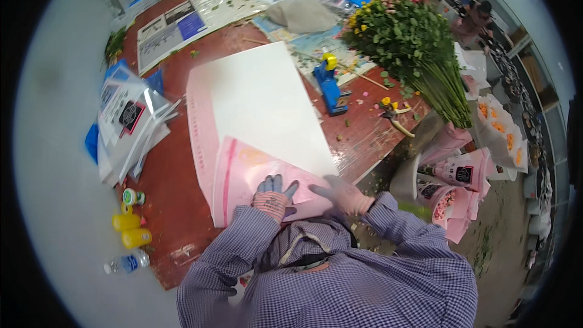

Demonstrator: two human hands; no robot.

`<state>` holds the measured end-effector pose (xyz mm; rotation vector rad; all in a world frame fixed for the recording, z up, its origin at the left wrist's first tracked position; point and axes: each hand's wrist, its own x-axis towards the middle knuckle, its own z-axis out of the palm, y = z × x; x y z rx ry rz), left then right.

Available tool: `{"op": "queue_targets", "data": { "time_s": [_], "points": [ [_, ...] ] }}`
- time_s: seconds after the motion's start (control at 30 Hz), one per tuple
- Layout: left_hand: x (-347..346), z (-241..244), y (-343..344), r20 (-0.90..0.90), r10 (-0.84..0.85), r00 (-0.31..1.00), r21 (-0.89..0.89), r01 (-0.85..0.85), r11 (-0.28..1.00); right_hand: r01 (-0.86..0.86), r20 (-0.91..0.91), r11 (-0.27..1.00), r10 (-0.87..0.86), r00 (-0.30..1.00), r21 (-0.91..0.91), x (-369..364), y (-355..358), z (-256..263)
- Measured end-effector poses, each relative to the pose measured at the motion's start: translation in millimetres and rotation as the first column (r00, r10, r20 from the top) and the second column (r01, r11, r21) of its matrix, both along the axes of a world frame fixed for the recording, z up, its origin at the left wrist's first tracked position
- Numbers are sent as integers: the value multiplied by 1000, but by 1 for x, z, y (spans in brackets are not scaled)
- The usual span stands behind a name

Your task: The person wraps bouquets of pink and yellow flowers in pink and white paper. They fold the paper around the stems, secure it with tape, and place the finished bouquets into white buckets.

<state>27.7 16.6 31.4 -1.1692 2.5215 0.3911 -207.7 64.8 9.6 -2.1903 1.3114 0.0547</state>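
Note:
A pink sheet of wrapping paper, folded into a cone shape [241,173], lies at the near edge of the table. My left hand [275,198], in a gloved cover of grey and pink, presses on it with the fingers spread. At the cone's right end is my right hand [344,195], gloved too and slightly blurred; whether it pinches the paper is unclear. Beneath and beyond the cone lies a large white sheet [259,95], with a pink sheet [199,123] showing along its left side. A blue tape dispenser [331,86] stands right of the sheets.
Pruning shears [397,118] lie near the right edge of the red table [168,209]. Behind them rests a large bundle of roses [410,45]. Clear printed sleeves [132,114], yellow containers [136,238] and a plastic bottle [127,263] are at left. Wrapped bouquets [460,173] stand at right; a person [476,20] is beyond.

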Motion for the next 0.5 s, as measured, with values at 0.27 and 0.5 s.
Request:
{"op": "queue_targets", "data": {
  "time_s": [0.27,0.5],
  "points": [
    [-14,-3,-14,20,148,989,-84,-146,986,703,526,637,-500,688,-315,-89,-166,13],
    [-12,-5,-12,16,198,980,-57,-197,979,795,152,418,-907,393,439,-137,-267,3]
  ]
}}
